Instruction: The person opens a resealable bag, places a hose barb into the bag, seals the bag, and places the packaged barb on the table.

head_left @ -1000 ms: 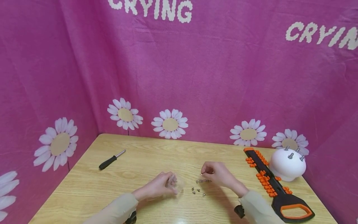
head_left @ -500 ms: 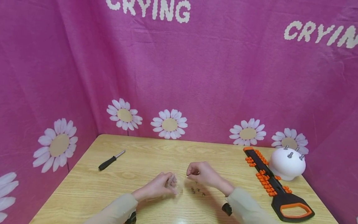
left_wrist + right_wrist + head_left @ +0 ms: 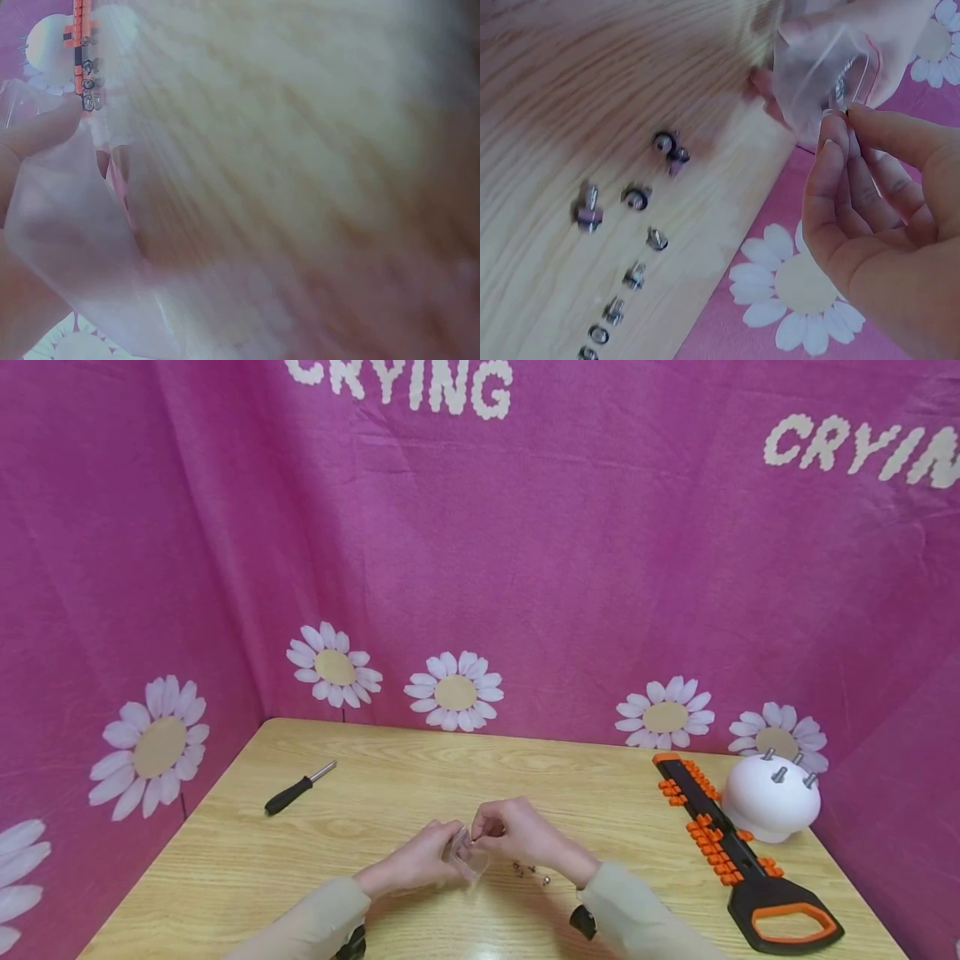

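Note:
My left hand point(image 3: 416, 858) holds a small clear plastic zip bag point(image 3: 471, 863), its mouth facing right. The bag point(image 3: 806, 86) has a red line along its edge in the right wrist view. At its opening, my right hand point(image 3: 519, 833) pinches a small metal screw point(image 3: 845, 88) between thumb and fingertips; the fingers partly hide it. Several short screws with washers point(image 3: 589, 211) lie on the table below the right hand, some standing on their heads. In the left wrist view the bag point(image 3: 67, 217) fills much of the left side.
A black-handled screwdriver point(image 3: 288, 796) lies at the left of the wooden table point(image 3: 390, 760). On the right are a black and orange toy-like frame point(image 3: 738, 852) and a white rounded piece with upright bolts point(image 3: 772, 802). A pink flowered cloth point(image 3: 480, 568) hangs behind the table.
My right hand has moved left from the row of screws to the bag's mouth, carrying a pinched screw. My left hand and the bag have stayed nearly in place.

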Motion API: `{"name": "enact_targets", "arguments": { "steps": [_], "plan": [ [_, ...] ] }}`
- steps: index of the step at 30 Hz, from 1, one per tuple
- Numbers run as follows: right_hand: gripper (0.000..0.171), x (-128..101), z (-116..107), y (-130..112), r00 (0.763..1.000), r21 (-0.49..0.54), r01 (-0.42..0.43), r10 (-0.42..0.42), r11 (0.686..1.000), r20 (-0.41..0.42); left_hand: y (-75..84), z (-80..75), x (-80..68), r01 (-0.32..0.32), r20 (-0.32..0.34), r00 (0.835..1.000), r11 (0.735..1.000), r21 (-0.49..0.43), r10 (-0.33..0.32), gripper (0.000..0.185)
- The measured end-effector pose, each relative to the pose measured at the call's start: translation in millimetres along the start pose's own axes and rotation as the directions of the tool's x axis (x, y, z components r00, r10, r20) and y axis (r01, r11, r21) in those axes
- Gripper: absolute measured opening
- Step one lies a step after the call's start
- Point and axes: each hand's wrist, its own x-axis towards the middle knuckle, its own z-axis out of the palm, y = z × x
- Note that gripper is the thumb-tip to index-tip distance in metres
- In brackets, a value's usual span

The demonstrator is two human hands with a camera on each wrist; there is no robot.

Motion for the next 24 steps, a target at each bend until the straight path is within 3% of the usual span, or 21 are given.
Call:
{"name": "enact_targets", "arguments": {
  "steps": [11,24],
  "plan": [
    [0.004,1,1,0,1.0,0.014,-0.01,0.01,1.0,-0.015,0.4,0.1,-0.7,-0.004,-0.008,1.0,1.0,-0.002,0.004,0.032],
    [0.007,-28,-32,32,0.989,-0.029,-0.092,0.087,0.995,-0.121,-1.5,1.6,0.3,-0.021,-0.006,1.0,0.997,-0.078,0.021,0.033]
  ]
}}
